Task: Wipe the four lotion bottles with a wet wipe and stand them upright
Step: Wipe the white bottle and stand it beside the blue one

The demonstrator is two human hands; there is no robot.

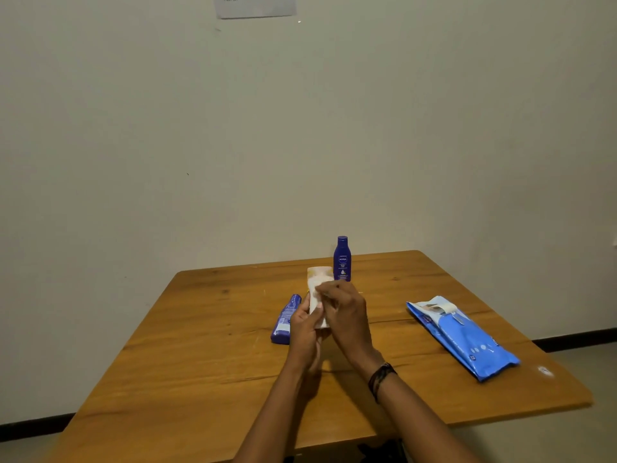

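Observation:
A dark blue lotion bottle [342, 259] stands upright at the far middle of the wooden table [200, 345]. Another blue bottle [285, 320] lies on its side just left of my hands. My left hand [305, 332] grips a pale cream bottle [319, 282] from below, holding it raised and roughly upright. My right hand [344, 312] presses a white wet wipe [322, 320] against that bottle's front. The wipe is mostly hidden under my fingers. A fourth bottle is not visible.
A blue pack of wet wipes [464, 335] lies at the right of the table with its flap peeled open. A small white mark [546, 371] sits near the right edge. The table stands against a plain wall.

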